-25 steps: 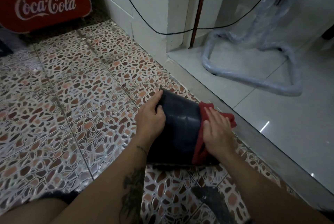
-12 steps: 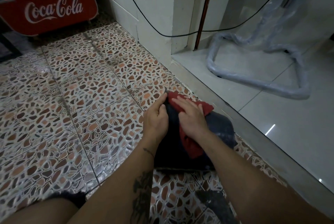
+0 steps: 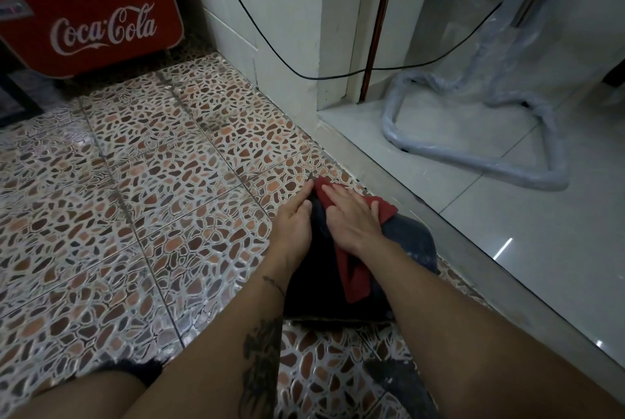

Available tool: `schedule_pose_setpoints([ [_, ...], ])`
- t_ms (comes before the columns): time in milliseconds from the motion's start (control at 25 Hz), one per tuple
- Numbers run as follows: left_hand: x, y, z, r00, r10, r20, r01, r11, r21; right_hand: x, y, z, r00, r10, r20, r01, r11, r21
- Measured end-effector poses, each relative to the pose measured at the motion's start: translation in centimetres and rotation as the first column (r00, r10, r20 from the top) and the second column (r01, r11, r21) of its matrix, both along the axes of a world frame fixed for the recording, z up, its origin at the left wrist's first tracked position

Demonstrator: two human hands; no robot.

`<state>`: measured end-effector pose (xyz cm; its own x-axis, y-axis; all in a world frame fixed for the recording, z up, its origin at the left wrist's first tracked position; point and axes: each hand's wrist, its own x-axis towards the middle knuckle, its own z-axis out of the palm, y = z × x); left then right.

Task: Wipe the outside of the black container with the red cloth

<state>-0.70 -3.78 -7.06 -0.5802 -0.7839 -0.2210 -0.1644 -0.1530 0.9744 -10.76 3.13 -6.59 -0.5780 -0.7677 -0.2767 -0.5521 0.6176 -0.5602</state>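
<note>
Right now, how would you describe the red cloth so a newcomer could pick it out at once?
Find the pebble-patterned floor tiles where they meet the grey threshold. A black container sits there, and the right hand presses the red cloth flat against it. The only other red thing, the Coca-Cola cooler, is a hard box far behind.

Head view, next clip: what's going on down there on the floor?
A person is wiping a black container that sits on the patterned tile floor. The left hand rests on the container's left side to steady it, while the right hand presses the red cloth flat against its top near the far end. Part of the cloth trails back toward the person. A red Coca-Cola cooler stands at the back left.
</note>
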Motion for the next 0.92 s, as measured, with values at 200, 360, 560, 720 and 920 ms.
schedule_pose_setpoints([
  [200,-0.7,-0.4,0.1,0.999,0.035,-0.023,-0.033,0.996,0.084,2.6,2.6,-0.3,0.999,0.021,-0.050,-0.025,0.997,-0.068],
  [360,-1.1,-0.6,0.6,1.000,0.005,0.027,-0.006,0.999,0.050,5.5,7.3,-1.1,0.986,0.110,-0.127,-0.127,0.983,-0.135],
  [560,-0.1,1.1,1.2,0.998,0.031,0.062,-0.032,0.999,0.004,1.2,5.3,-1.9,0.983,0.017,-0.181,-0.013,1.000,0.022],
  [720,-0.2,2.5,2.1,0.985,0.090,0.145,-0.081,0.994,-0.069,-0.8,2.4,-1.6,0.975,-0.159,-0.154,0.177,0.978,0.109],
  [920,-2.3,0.4,1.1,0.978,0.036,0.203,-0.035,0.999,-0.009,6.5,7.7,-2.4,0.960,0.003,-0.279,-0.012,0.999,-0.031],
])
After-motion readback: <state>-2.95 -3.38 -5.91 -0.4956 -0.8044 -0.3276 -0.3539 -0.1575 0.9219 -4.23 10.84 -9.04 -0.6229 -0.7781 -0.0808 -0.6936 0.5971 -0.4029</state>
